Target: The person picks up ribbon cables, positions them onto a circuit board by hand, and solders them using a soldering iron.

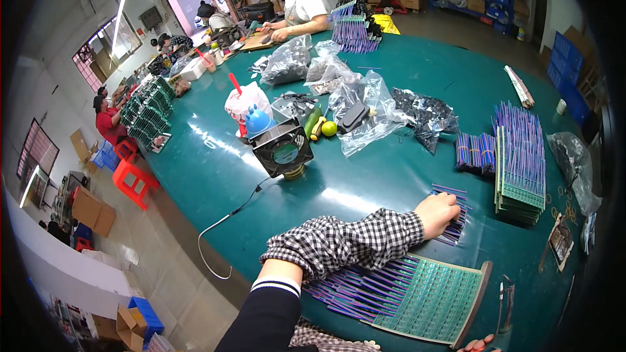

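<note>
On the green table (365,182), taking the small black box fan (283,150) as landmark: far to its lower right, the left hand (435,215), sleeved in black-and-white check, curls its fingers down over a loose bunch of thin purple-blue sticks (456,218). They look light, stiff and prone to roll; best pinched mid-length. Further right a stacked green tray (520,186) hems them in. Open table lies toward the fan. The right hand (479,344) barely shows at the bottom edge; grip unclear.
</note>
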{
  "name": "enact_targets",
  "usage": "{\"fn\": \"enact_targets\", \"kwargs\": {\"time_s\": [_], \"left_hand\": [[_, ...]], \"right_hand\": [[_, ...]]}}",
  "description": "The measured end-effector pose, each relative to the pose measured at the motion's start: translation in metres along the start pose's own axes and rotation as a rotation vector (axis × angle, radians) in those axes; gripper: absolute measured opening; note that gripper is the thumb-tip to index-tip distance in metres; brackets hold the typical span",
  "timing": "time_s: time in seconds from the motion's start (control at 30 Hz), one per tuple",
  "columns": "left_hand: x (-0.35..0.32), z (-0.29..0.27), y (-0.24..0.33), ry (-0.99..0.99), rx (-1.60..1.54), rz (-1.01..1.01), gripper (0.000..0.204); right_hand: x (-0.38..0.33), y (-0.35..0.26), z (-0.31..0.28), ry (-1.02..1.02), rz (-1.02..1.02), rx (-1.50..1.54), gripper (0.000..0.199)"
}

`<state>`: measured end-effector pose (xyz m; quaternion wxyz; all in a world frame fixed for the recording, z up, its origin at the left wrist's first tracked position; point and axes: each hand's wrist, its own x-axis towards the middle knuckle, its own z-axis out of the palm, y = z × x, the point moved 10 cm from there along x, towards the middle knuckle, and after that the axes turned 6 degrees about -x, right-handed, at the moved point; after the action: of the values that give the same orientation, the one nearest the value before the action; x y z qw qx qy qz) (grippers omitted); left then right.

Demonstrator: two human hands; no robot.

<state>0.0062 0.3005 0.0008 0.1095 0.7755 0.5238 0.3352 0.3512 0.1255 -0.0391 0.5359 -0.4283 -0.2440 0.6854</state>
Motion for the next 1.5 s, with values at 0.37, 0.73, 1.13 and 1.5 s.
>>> {"fn": "enact_targets", "kwargs": {"time_s": [0.37, 0.73, 1.13, 1.5], "left_hand": [[-0.009, -0.018, 0.006, 0.136, -0.126, 0.016, 0.012], [-0.038, -0.065, -0.006, 0.011, -1.116, -0.562, 0.028], [-0.095, -0.062, 0.031, -0.064, -1.283, -0.71, 0.018], [-0.126, -0.081, 0.066, 0.004, -1.085, -0.627, 0.016]], "right_hand": [[-0.008, -0.004, 0.011, -0.05, 0.021, 0.007, 0.054], [-0.013, -0.007, 0.002, 0.259, -0.251, 0.023, 0.051], [-0.028, -0.002, 0.024, 0.084, -0.285, -0.036, 0.061], [-0.048, 0.004, 0.035, 0.053, -0.234, -0.102, 0.06]]}}
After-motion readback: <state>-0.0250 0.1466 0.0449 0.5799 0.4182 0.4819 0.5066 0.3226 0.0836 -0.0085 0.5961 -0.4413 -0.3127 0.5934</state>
